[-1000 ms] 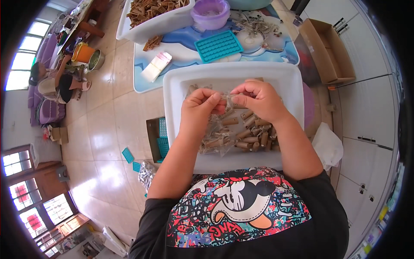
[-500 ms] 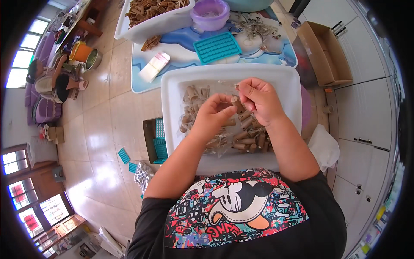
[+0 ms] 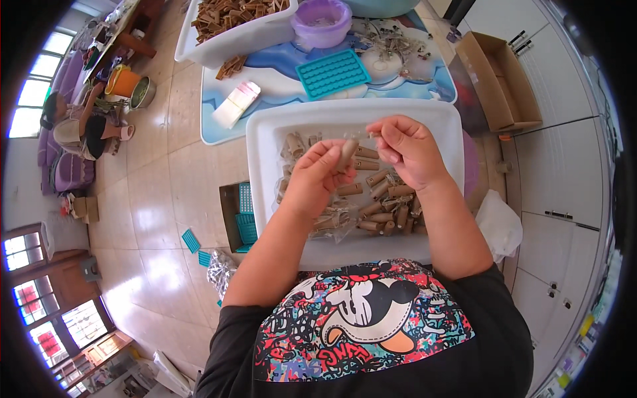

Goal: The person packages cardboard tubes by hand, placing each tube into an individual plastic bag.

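Note:
Between the thumb and fingers of my left hand (image 3: pixel 316 176) is a brown cylinder (image 3: pixel 347 152), tilted, over a white plastic tub (image 3: pixel 358 113). Just to its right, my right hand (image 3: pixel 410 154) is closed in a pinch at about the same height. Something small and shiny shows at its fingertips, too small to name. In the tub, loose brown cylinders (image 3: pixel 381 217) with small holes lie piled on the right. More cylinders in clear plastic bags (image 3: pixel 332 219) lie on the left, partly hidden by my left hand and forearm.
Beyond the tub, a blue-and-white table holds a teal moulded tray (image 3: pixel 333 73), a stack of clear packets (image 3: pixel 237 104), a purple basin (image 3: pixel 321 23), small metal parts (image 3: pixel 391 46) and a white bin (image 3: pixel 232 50) of wooden pieces. A cardboard box (image 3: pixel 497 83) stands right. Another person (image 3: pixel 73 129) sits far left.
My left hand has drawn back left with the brown cylinder, which now tips differently. A wider gap separates it from my right hand, which has barely shifted.

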A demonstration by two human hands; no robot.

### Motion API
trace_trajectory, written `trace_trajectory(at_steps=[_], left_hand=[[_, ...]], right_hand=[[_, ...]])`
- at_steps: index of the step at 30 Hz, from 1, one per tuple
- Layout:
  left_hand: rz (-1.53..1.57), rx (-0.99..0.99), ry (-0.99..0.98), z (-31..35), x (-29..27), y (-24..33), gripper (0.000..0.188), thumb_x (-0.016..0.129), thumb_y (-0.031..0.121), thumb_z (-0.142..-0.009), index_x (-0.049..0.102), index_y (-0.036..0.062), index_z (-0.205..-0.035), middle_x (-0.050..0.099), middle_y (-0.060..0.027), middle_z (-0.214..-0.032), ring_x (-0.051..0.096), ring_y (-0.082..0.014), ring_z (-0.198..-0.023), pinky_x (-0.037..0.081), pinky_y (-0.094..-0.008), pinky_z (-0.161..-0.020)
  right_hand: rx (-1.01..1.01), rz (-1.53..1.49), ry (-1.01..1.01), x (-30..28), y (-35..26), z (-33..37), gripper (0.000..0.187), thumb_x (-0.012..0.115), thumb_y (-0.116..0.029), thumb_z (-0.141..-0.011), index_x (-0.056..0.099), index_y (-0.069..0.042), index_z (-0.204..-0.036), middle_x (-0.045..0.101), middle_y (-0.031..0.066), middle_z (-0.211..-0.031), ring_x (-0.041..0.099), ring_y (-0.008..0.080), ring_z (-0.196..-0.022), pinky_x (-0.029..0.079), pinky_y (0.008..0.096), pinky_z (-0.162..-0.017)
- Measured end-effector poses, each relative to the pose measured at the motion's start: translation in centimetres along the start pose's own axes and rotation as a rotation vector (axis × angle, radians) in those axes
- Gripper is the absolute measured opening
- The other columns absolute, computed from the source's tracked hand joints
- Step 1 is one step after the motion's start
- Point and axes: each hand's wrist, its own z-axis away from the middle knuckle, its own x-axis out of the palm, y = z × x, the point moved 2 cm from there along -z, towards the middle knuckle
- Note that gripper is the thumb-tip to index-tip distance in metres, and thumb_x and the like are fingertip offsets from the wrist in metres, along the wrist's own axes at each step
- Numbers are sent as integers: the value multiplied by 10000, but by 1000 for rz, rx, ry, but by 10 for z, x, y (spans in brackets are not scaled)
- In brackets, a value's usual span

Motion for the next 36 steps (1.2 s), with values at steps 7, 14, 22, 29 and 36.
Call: trace_trajectory(at_steps=[7,14,22,29,36], left_hand=[[-80,35,133,4,2,11,148,528,221,-884,540,74,-900,598,-21,-864,582,-109,-742,492,-257,-630],[-750,208,264,14,3,35,272,586,233,-851,558,-1,-987,592,-50,-837,554,-92,-682,466,-242,-599],[-1676,381,1214,-9,-150,166,568,652,463,-708,549,-15,-995,587,-172,-950,569,-305,-892,432,-379,-807],[-1724,-87,1094,-40,-137,176,515,603,454,-714,629,-25,-901,626,-198,-938,595,-323,-879,458,-373,-770],[-1245,239,857,-26,-208,166,284,555,175,-772,618,-27,-962,631,-144,-854,607,-215,-749,469,-322,-666]], right_hand=[[-18,569,-130,13,4,1,214,613,-76,-809,572,14,-1000,551,-13,-770,466,34,-640,392,193,-574],[-15,709,-50,8,18,-1,208,626,-106,-800,592,-11,-982,577,-17,-769,487,43,-661,401,200,-584],[49,566,-49,16,19,-1,223,606,-82,-821,563,1,-1024,582,-1,-891,520,41,-779,437,189,-707],[16,552,-44,13,22,-2,225,607,-84,-820,565,-5,-1026,579,-8,-888,516,38,-776,429,183,-694],[-9,555,-50,18,23,-3,217,612,-82,-813,571,-1,-1010,582,-11,-848,497,32,-719,416,185,-642]])
